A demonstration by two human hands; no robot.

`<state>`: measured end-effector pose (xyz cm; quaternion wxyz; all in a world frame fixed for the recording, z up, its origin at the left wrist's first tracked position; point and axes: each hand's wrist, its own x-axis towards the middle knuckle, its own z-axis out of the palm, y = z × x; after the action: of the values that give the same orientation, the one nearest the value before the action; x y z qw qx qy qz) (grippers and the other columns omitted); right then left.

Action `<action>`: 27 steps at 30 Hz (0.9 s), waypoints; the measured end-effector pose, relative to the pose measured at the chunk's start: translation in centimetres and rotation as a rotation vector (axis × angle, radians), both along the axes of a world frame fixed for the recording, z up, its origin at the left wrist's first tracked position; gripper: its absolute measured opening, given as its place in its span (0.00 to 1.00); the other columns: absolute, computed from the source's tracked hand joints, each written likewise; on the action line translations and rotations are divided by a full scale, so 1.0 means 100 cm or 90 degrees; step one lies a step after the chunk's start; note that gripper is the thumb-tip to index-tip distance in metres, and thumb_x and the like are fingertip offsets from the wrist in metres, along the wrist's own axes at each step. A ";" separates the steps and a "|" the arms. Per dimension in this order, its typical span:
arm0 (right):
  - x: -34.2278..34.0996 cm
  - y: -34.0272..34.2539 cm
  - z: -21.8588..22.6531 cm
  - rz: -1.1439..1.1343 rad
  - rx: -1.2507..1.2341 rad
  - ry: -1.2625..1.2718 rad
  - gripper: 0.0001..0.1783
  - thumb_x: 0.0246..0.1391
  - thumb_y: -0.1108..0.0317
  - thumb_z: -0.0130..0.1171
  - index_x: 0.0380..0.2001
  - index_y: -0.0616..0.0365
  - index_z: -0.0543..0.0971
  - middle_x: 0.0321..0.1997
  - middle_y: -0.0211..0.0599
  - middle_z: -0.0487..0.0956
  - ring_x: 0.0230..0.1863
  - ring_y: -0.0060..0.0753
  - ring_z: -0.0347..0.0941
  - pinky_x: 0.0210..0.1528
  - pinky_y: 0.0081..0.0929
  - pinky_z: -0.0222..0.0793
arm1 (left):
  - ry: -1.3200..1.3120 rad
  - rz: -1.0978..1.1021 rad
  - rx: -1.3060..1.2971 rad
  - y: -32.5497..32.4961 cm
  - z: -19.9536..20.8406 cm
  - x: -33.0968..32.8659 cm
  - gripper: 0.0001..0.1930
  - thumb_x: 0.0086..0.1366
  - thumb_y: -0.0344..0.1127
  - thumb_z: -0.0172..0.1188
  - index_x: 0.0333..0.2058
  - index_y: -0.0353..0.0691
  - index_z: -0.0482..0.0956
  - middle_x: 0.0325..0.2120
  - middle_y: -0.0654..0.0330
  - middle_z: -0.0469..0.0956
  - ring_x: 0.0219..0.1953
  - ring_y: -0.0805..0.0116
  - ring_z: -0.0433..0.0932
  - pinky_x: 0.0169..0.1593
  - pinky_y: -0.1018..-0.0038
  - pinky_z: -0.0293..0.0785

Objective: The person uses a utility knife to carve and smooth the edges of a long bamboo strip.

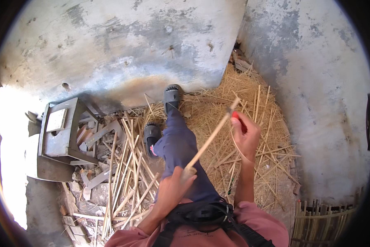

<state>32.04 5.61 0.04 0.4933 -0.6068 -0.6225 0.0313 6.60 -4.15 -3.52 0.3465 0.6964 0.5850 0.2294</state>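
Head view: a long, pale, straight wooden stick (211, 141) is held slantwise in front of the seated or standing person's dark blue trousers (180, 142), its lower end gripped by the left hand (172, 190), whose fingers are closed around it. Near the stick's upper end, a small red-handled tool with a dark blade (235, 116) is clasped tightly in the right hand (247, 138), the blade set against or just beside the wood; actual contact cannot be told. A thin, pale, curved strip (235, 146) is seen hanging below the right hand toward the wrist. To the right of the legs, the ground is covered by a straw-coloured heap of shavings (218, 144); to the left, loose pale sticks (121, 175) are strewn near a weathered grey wooden box-like piece of furniture (61, 142). Black open-backed sandals (152, 136) are worn on the feet.
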 end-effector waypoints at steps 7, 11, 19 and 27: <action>0.011 0.022 -0.002 0.087 -0.006 0.016 0.15 0.62 0.61 0.68 0.44 0.62 0.86 0.34 0.40 0.87 0.28 0.29 0.80 0.29 0.24 0.71 | 0.003 0.013 0.052 0.007 -0.007 -0.017 0.21 0.68 0.47 0.67 0.48 0.36 0.73 0.26 0.40 0.83 0.31 0.36 0.83 0.32 0.51 0.75; 0.014 0.028 -0.004 0.111 -0.006 0.012 0.16 0.61 0.60 0.69 0.45 0.62 0.86 0.34 0.40 0.87 0.28 0.29 0.81 0.29 0.25 0.72 | -0.075 0.044 0.055 0.008 0.000 -0.019 0.20 0.68 0.44 0.68 0.47 0.35 0.75 0.25 0.40 0.82 0.30 0.36 0.83 0.32 0.51 0.75; 0.080 0.069 -0.024 -0.142 -0.013 0.076 0.22 0.68 0.51 0.61 0.48 0.61 0.87 0.23 0.31 0.79 0.19 0.25 0.66 0.23 0.25 0.59 | 0.000 -0.038 0.005 -0.010 -0.006 -0.025 0.20 0.70 0.47 0.64 0.50 0.37 0.77 0.24 0.39 0.81 0.29 0.35 0.82 0.31 0.49 0.75; 0.163 0.061 -0.101 -0.036 -0.542 -0.156 0.27 0.65 0.43 0.61 0.52 0.56 0.85 0.29 0.40 0.79 0.31 0.40 0.74 0.37 0.39 0.68 | -0.350 -0.089 -0.232 0.008 -0.027 -0.059 0.20 0.80 0.46 0.52 0.54 0.36 0.81 0.17 0.64 0.67 0.21 0.75 0.68 0.28 0.73 0.66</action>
<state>48.35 11.73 -10.08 0.1225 -0.7719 -0.5911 0.1993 0.66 -3.36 -6.25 0.6254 0.5733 0.4517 0.2760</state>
